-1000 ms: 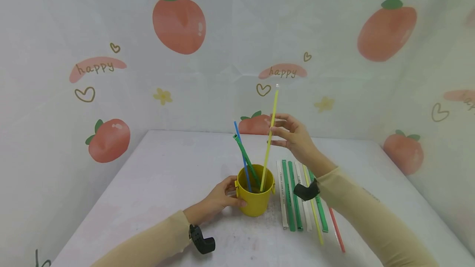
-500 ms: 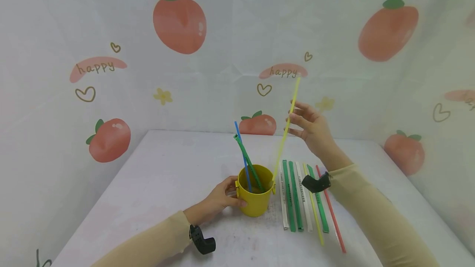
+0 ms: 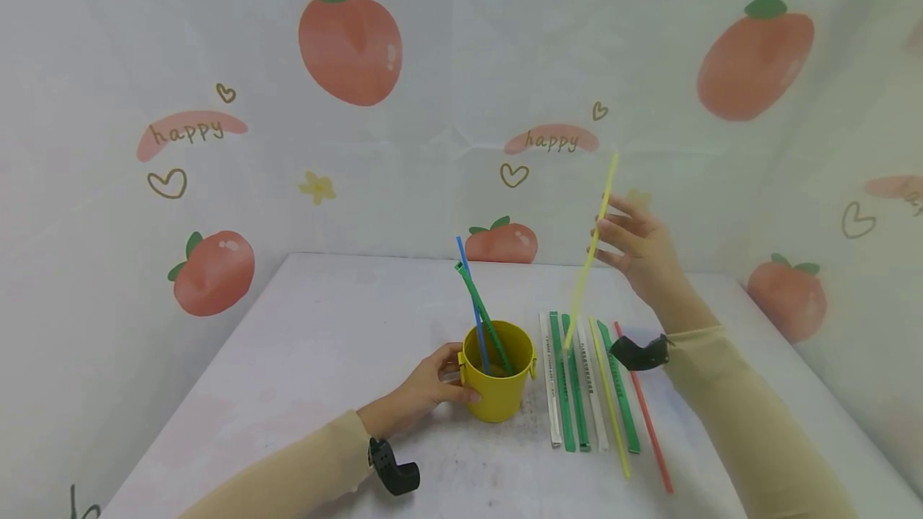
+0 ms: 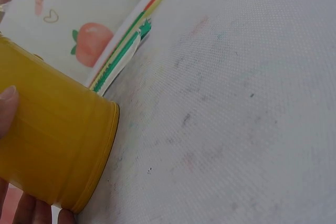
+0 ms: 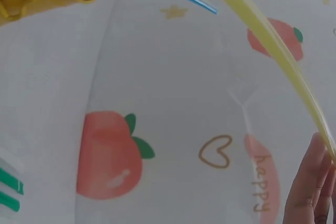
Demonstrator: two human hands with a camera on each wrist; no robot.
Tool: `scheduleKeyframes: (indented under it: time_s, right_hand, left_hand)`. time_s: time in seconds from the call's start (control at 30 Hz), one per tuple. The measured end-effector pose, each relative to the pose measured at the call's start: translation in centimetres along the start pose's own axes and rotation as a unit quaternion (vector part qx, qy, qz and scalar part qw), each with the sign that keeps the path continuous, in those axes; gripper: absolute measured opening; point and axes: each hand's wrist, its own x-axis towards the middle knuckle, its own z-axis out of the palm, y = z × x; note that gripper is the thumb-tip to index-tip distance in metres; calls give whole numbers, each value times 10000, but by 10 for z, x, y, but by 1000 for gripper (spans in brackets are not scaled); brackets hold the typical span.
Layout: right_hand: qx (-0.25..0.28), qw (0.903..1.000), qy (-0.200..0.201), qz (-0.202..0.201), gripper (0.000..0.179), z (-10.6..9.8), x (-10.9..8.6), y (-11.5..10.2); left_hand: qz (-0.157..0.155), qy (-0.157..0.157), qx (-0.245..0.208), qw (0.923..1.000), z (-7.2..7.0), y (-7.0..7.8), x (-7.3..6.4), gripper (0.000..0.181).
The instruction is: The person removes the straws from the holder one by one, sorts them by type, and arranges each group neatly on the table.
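My left hand (image 3: 429, 381) grips the side of a small yellow bucket (image 3: 497, 399) that stands upright on the table. In the left wrist view its thumb lies on the wall of the bucket (image 4: 52, 129) and other fingers curl beneath. Inside lean a blue straw (image 3: 463, 259) and a green wrapped straw (image 3: 476, 299). Up and to the right, my right hand (image 3: 638, 247) pinches a yellow straw (image 3: 587, 263) near its upper part. That straw slants, its lower end outside the bucket and overlapping the laid-out straws. The right wrist view shows fingertips (image 5: 315, 145) at the yellow straw (image 5: 278, 51).
Right of the bucket lies a row of straws: white wrapped (image 3: 593, 391), green wrapped (image 3: 577, 391), a yellow one (image 3: 613, 415) and a red one (image 3: 652, 435). A fruit-printed sheet (image 3: 404, 183) hangs behind the white table (image 3: 346, 303).
My right hand has lifted the yellow straw out of the bucket and carried it right, over the row of straws. The left hand and bucket have stayed in place.
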Motion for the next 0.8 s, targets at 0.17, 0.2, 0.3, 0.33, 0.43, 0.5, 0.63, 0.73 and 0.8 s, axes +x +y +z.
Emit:
scheduleKeyframes:
  time_s: [0.17, 0.2, 0.3, 0.33, 0.43, 0.5, 0.63, 0.73, 0.8]
  right_hand:
    - [-57, 9999, -57, 122, 34, -13, -6, 2]
    - [-123, 9998, -45, 159, 34, -15, -7, 3]
    - [-399, 9988, 43, 268, 34, -21, -10, 6]
    - [-482, 9984, 69, 304, 34, -23, -12, 8]
    - [-663, 9969, 136, 404, 35, -29, -14, 12]
    - [-740, 9960, 165, 464, 36, -33, -16, 14]
    - [-865, 9943, 186, 587, 35, -41, -18, 18]
    - [-1124, 9910, 172, 700, 36, -49, -22, 21]
    - [-1427, 9864, 156, 807, 39, -54, -25, 25]
  left_hand:
    - [13, -10, 1, 10000, 0, 0, 0, 67]
    - [12, -10, -11, 10000, 0, 1, 0, 67]
    - [21, -18, -9, 10000, 0, 2, 0, 67]
    - [20, -24, -23, 10000, 0, 2, -1, 67]
    - [16, -32, -8, 10000, 0, 2, -1, 67]
    - [22, -29, 1, 10000, 1, 2, -1, 67]
    - [13, -11, 25, 10000, 1, 1, -1, 66]
    - [8, -1, 21, 10000, 0, 0, 0, 66]
    - [-1, -5, -6, 10000, 0, 0, 0, 66]
